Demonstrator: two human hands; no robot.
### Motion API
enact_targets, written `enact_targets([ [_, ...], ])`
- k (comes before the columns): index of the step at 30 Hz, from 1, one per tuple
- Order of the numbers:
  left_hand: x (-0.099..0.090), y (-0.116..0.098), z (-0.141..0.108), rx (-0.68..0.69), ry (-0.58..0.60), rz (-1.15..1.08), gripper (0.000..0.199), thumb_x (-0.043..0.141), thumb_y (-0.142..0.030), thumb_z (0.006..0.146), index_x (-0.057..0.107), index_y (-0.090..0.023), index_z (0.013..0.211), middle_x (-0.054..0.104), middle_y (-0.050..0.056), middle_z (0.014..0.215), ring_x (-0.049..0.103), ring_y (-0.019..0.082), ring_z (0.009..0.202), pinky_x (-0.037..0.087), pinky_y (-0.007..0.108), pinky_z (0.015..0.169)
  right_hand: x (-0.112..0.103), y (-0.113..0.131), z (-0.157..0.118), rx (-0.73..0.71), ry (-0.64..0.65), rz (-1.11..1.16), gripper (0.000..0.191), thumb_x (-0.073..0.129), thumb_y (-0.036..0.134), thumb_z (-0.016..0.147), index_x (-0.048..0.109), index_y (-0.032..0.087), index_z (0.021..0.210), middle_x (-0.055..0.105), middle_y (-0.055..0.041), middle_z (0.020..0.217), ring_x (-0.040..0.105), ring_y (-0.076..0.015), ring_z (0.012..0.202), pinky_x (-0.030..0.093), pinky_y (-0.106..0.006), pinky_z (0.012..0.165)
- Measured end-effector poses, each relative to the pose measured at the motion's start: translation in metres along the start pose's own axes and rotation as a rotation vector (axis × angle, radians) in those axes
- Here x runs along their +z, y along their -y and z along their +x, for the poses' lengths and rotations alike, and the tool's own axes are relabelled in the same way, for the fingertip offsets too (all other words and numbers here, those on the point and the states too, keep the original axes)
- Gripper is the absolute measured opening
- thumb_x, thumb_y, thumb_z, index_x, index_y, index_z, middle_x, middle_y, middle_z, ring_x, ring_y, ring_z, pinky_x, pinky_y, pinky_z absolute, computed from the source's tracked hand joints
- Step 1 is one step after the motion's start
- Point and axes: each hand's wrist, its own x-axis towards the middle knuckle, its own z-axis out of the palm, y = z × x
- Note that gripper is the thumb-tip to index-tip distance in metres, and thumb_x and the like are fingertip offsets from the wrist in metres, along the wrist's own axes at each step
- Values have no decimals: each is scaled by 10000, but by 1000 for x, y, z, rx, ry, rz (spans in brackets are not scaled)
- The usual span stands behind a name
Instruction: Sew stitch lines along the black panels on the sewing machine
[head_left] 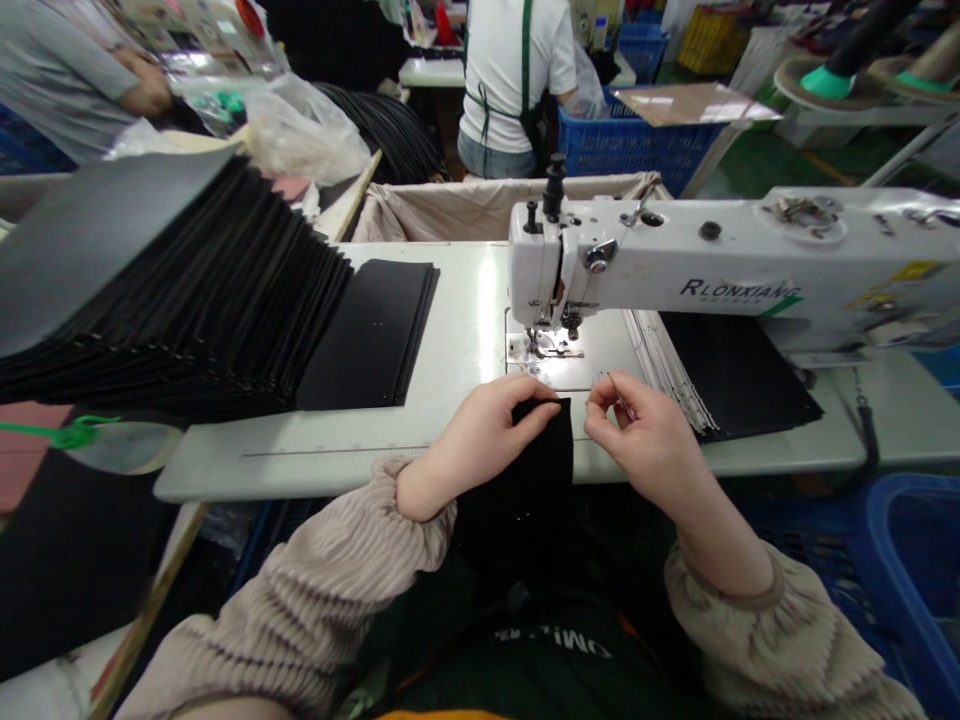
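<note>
Tall stack of black panels, far left. Low pile of black panels beside it on the sewing table. Left hand: thumb and fingers pinch the top corner of a black piece, which reaches below the table's front edge. Right hand, just apart from the piece: fingertips narrowed on a slim implement, type unclear. Rlonxiang sewing machine beyond; more panels under its arm.

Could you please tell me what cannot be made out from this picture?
In the head view:
- Right hand: any item it holds is too small and finger-covered to identify.
- Black piece in the left hand: lower end lost against dark clothing.
- Sewing machine: cut off by the right edge.
- Black panels: partly hidden behind the machine.
</note>
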Motion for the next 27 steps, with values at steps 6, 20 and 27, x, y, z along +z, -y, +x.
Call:
enact_targets([
  [6,-5,2,-2,57,20,19,111,564,-259,936,633,-202,1001,678,28,976,632,177,911,497,316,825,0,-14,-3,62,8,-21,276,535,324,873,459,226,626,443,38,556,400,-120,532,322,-276,544],
  [20,-26,9,-48,644,-183,445,192,636,-147,895,643,-294,1019,691,-12,927,599,151,821,414,335,743,39,-14,-42,33,302,492,395,546,400,918,617,298,1293,703,-30,1125,601,-159,708,490,-306,670],
  [27,-82,13,-11,136,-425,372,62,647,-267,895,644,-217,932,661,11,933,607,178,885,475,336,837,80,-21,-68,234,462,629,233,563,393,913,686,196,903,642,20,782,575,-153,742,452,-276,718],
])
